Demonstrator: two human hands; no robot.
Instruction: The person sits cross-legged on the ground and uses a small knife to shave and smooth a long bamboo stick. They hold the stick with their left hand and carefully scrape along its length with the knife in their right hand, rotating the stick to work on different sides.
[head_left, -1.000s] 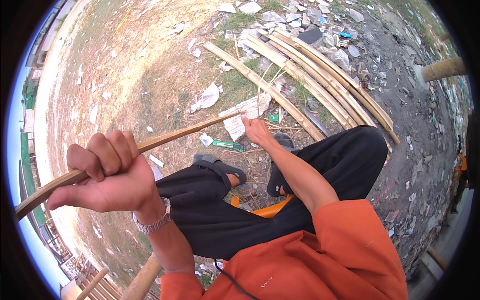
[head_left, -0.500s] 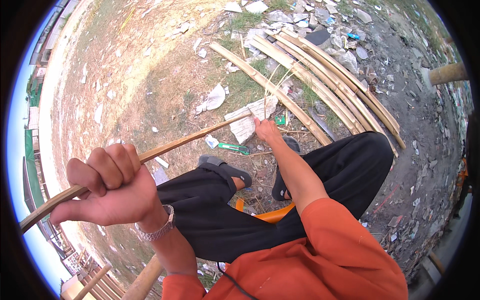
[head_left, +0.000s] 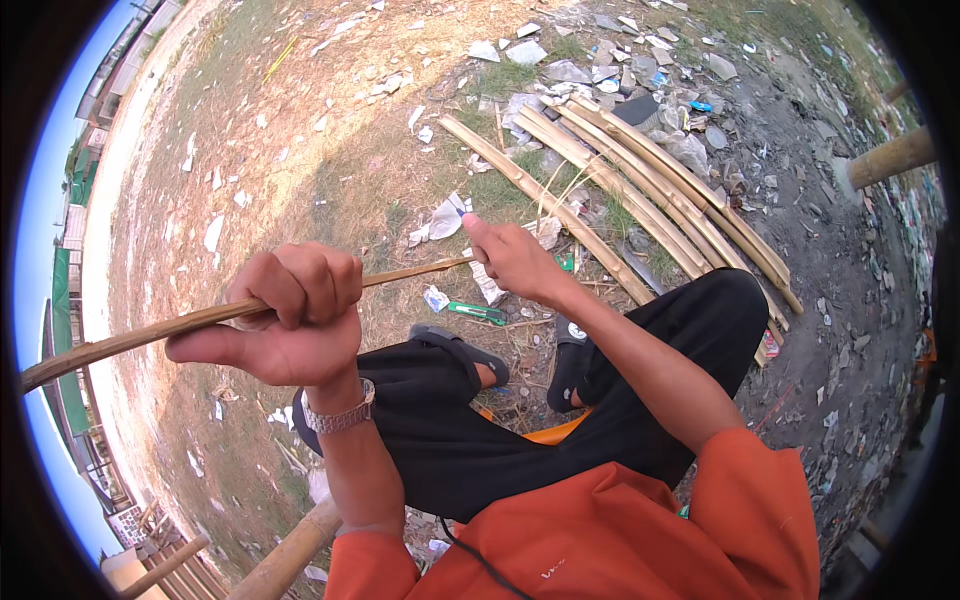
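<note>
Head view: left hand [head_left: 300, 312] fisted around stick [head_left: 415, 272], thumb along it. Stick's long axis runs across the body from lower left, slightly up toward right hand [head_left: 520, 262], which is nearer its thin end. Right fingers curled; can't tell if they pinch the stick. 1 green cutter [head_left: 477, 313] lies on ground below.

The bare ground [head_left: 345, 225], dry and straw-coloured at left and dark grey at right, carries all loose items. One split bamboo pole [head_left: 592, 236] lies diagonally, with a group of similar bamboo lengths [head_left: 625, 190] to its right, side by side. A green cutter [head_left: 477, 313] lies near a partly hidden white slab [head_left: 487, 284]; crumpled white paper [head_left: 443, 219] and scattered scraps [head_left: 527, 52] lie farther out.
</note>
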